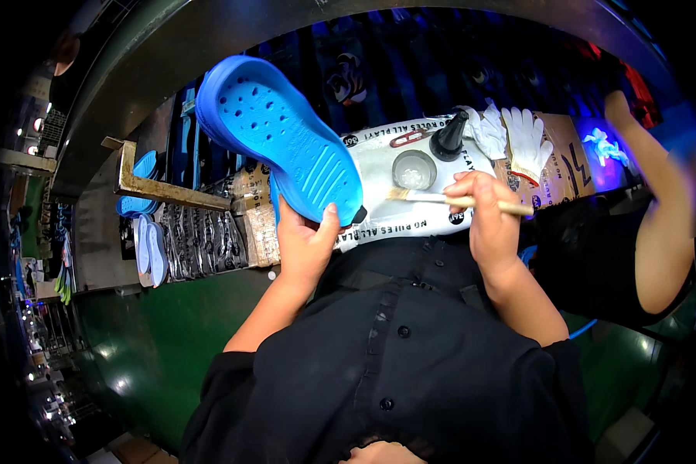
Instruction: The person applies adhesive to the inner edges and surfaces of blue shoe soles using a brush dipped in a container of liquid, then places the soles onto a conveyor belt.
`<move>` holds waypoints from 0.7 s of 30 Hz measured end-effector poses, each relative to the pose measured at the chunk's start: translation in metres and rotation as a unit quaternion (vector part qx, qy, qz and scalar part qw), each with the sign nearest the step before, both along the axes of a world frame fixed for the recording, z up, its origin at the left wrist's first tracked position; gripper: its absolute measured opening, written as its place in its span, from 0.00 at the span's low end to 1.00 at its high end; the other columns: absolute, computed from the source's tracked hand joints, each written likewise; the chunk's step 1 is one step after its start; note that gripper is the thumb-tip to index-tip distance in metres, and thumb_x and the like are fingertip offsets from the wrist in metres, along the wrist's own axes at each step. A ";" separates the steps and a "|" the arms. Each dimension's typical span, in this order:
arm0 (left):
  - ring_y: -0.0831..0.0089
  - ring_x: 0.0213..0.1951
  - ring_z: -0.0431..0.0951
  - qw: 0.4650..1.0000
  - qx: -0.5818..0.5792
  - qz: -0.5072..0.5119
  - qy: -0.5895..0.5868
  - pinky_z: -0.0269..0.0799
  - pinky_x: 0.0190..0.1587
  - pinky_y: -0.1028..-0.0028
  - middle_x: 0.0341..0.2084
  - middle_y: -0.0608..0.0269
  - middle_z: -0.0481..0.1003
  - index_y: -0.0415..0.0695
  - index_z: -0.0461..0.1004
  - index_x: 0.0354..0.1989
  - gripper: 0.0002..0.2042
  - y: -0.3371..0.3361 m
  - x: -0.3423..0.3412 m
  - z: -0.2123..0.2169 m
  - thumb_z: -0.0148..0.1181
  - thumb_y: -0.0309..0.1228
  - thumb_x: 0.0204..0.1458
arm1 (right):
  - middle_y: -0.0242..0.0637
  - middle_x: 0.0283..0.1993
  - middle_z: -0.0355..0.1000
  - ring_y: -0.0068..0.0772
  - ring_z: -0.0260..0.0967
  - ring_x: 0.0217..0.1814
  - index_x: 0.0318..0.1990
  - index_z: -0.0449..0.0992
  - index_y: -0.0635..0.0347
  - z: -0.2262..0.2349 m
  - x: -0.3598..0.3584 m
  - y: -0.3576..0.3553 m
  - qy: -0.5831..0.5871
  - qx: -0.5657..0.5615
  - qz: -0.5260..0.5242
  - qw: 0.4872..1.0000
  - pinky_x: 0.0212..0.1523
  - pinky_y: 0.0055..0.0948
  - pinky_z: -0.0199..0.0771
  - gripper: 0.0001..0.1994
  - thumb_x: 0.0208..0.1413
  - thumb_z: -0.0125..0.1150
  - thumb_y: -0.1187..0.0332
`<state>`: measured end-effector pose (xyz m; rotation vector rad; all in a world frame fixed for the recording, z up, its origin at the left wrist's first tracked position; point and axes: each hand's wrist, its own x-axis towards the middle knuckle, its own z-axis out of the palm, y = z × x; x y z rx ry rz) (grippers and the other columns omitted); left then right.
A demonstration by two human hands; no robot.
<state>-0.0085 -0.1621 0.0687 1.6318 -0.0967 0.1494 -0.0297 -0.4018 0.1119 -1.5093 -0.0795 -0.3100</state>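
Left hand (305, 246) grip clenched on bright blue perforated foam clog (280, 137), sole up, 11 o'clock | right hand (483, 210) pinches wooden-handled brush (450, 200) beside round clear dish (414, 169) | step: loading brush | next likely needs steady strokes along sole.

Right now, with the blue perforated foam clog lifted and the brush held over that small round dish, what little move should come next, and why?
Probably dip the wooden-handled brush, gripped by the right hand, into the small round dish: its bristles hover at the rim, while the left hand holds the blue perforated foam clog sole-up, waiting.
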 end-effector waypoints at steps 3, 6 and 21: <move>0.69 0.41 0.74 0.998 0.053 0.000 -0.028 0.69 0.46 0.73 0.41 0.52 0.71 0.33 0.57 0.53 0.24 -0.009 -0.003 0.008 0.58 0.27 0.49 | 0.36 0.24 0.74 0.31 0.67 0.27 0.24 0.77 0.63 0.008 0.000 0.006 -0.168 -0.176 0.031 0.969 0.43 0.32 0.64 0.15 0.57 0.49 0.64; 0.70 0.41 0.74 0.999 0.021 0.006 -0.036 0.69 0.46 0.74 0.40 0.52 0.72 0.32 0.58 0.51 0.24 -0.019 -0.007 0.015 0.58 0.24 0.47 | 0.33 0.22 0.73 0.34 0.66 0.25 0.22 0.77 0.61 0.012 0.000 0.015 -0.203 -0.208 0.020 0.957 0.43 0.35 0.63 0.13 0.55 0.52 0.67; 0.65 0.30 0.79 0.968 0.120 0.019 -0.218 0.72 0.35 0.73 0.30 0.52 0.76 0.32 0.59 0.49 0.24 -0.014 -0.001 -0.002 0.60 0.20 0.43 | 0.31 0.20 0.70 0.30 0.63 0.24 0.22 0.77 0.60 0.012 -0.001 0.012 -0.175 -0.286 0.023 0.942 0.48 0.38 0.61 0.12 0.54 0.49 0.70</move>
